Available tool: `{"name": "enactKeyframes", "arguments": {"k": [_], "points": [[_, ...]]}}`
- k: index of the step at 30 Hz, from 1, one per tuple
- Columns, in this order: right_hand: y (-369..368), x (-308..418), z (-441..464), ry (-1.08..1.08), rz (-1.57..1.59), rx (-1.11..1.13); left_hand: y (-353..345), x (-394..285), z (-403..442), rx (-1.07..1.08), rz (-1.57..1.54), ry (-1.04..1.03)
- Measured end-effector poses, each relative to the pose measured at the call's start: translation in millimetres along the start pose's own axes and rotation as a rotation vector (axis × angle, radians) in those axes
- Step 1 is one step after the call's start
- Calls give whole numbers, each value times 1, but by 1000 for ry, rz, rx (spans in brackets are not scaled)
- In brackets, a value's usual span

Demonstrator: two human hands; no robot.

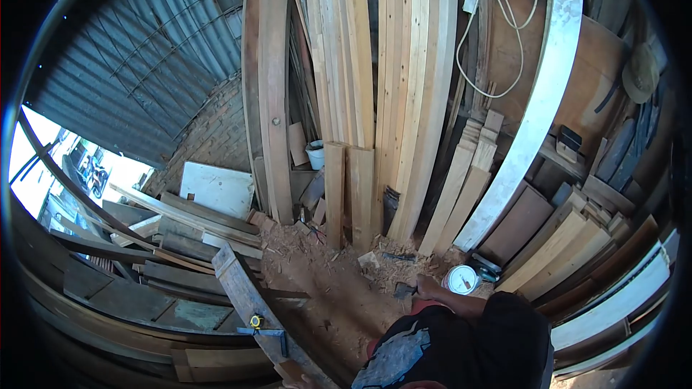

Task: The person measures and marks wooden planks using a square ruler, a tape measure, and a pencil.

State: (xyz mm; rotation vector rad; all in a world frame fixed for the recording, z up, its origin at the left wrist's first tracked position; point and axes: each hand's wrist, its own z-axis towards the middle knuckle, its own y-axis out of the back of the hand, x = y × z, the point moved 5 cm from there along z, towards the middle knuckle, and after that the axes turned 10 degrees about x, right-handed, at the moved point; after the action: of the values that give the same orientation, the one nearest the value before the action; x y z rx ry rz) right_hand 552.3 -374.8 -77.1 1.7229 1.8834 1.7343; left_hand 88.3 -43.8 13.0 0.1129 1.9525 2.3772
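My right hand (pixel 427 287) reaches low over the shaving-strewn ground, fingers closed at a dark, flat-headed tool (pixel 404 290) whose exact kind I cannot make out. Just right of this hand stands a white bucket (pixel 461 280). At the bottom edge, my left hand (pixel 301 382) is partly cut off, its fingers round a short piece of wood (pixel 290 370). Beside it a worn plank (pixel 249 292) slants up and left. On this plank lie a yellow tape measure (pixel 255 322) and a try square (pixel 277 334) with a dark blade.
Tall boards (pixel 411 101) lean upright ahead, with two shorter posts (pixel 334 194) before them. A long whitish board (pixel 537 130) leans at the right. Stacked timber (pixel 569 245) lies on the right, more planks (pixel 194 245) on the left. Wood shavings (pixel 310 266) cover the ground.
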Motion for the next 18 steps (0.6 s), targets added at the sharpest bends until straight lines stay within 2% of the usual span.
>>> {"name": "enactKeyframes", "arguments": {"k": [2,3,4,5,6,8,9,10,13,15,18], "points": [[9,-18,11,149,-21,-37,10,-36,-9,-151,-11,-197],[11,-27,17,223,-27,-56,14,-61,-13,-94,-51,-312],[15,-28,22,265,-1,-58,52,-113,-15,353,-207,-364],[17,-27,29,303,25,-60,92,-162,-25,798,-341,-310],[20,-22,33,338,52,-66,-27,-159,-40,731,-945,-381],[21,-10,44,480,300,19,17,-243,-80,1119,-856,-569],[20,-3,50,549,424,61,25,-271,-102,1271,-1042,-493],[19,6,53,531,423,127,33,-295,-120,1421,-1229,-408],[45,64,22,468,498,323,97,-343,-149,1798,-1386,-177],[62,88,3,422,638,448,78,-347,-151,1823,-1419,-214],[54,81,8,484,468,377,59,-351,-146,1816,-1441,-281]]}}
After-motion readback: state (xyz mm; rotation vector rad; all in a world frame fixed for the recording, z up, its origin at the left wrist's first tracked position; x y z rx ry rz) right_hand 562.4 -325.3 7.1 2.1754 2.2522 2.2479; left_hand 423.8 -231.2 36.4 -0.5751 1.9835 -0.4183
